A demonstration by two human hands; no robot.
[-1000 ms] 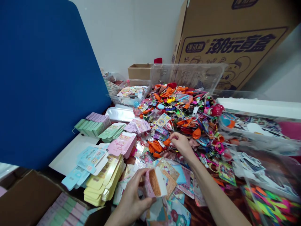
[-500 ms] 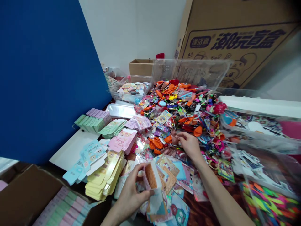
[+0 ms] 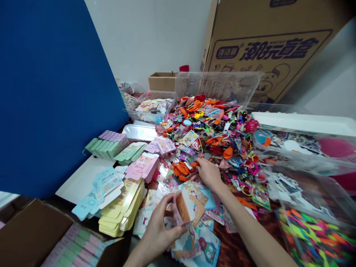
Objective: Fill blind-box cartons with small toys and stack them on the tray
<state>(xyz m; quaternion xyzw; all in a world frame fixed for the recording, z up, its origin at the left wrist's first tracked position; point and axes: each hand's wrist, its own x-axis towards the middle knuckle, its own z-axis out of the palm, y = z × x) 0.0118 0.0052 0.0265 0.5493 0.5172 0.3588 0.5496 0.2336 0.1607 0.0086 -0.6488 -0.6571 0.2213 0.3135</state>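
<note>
My left hand (image 3: pixel 161 228) is closed around a small open carton (image 3: pixel 178 211), pink and white outside. Its open top tilts toward me, and a brown printed piece shows inside. My right hand (image 3: pixel 210 174) reaches into the front of a heap of small toys (image 3: pixel 211 122). Its fingers are bent together beside orange balloons (image 3: pixel 180 168), and what they pinch is hidden. Under and beside the carton lie printed cards (image 3: pixel 208 246), one with a green cartoon figure. Stacked flat yellow cartons (image 3: pixel 122 215) lie left of my left hand.
Pink (image 3: pixel 143 165) and blue cartons (image 3: pixel 108 185) lie at the left, by a blue panel (image 3: pixel 55 92). Clear bins stand at the right, one with bright neon pieces (image 3: pixel 317 233). A large cardboard box (image 3: pixel 267 52) stands behind. An open box of packed cartons (image 3: pixel 78 244) is lower left.
My right hand has moved left and slightly down at the heap; the brownish-pink piece at its fingertips no longer shows there. My left hand still holds the carton. The view has shifted slightly.
</note>
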